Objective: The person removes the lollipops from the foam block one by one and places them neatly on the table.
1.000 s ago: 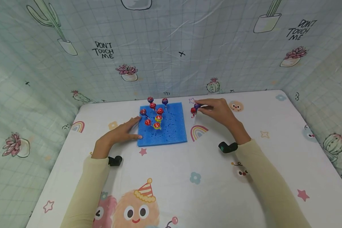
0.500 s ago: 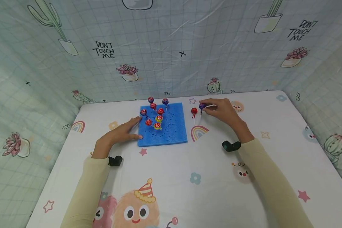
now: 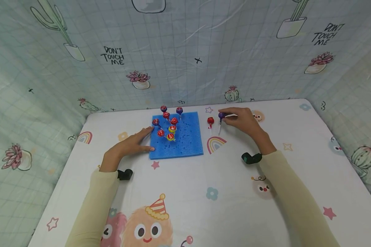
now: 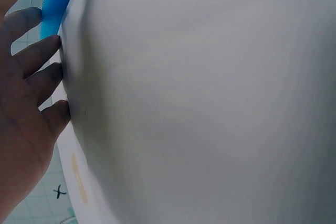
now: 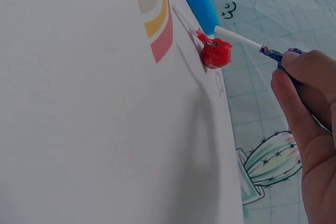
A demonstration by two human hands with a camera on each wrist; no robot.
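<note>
My right hand (image 3: 242, 120) pinches a purple-wrapped lollipop (image 3: 221, 116) by its head, between thumb and fingers. In the right wrist view its white stick (image 5: 239, 38) points away from the hand, lifted over the table. Just left of it a red-wrapped lollipop (image 3: 210, 120) lies on the table. My left hand (image 3: 128, 145) rests at the left edge of a blue foam board (image 3: 188, 137), thumb and fingers spread and touching it. Several lollipops in red, purple and yellow wrappers (image 3: 172, 129) stand in the board's left and middle part.
The white table (image 3: 185, 192) has printed stars, rainbows and cartoon faces. Behind it hangs a gridded curtain (image 3: 179, 68) with cactus drawings, close past the board's far edge. Small holes dot the foam. A black wrist device (image 3: 251, 158) sits at the right wrist.
My right hand has moved right with the purple lollipop, away from the red one, and its stick now shows more fully. My left hand and the foam board stay put.
</note>
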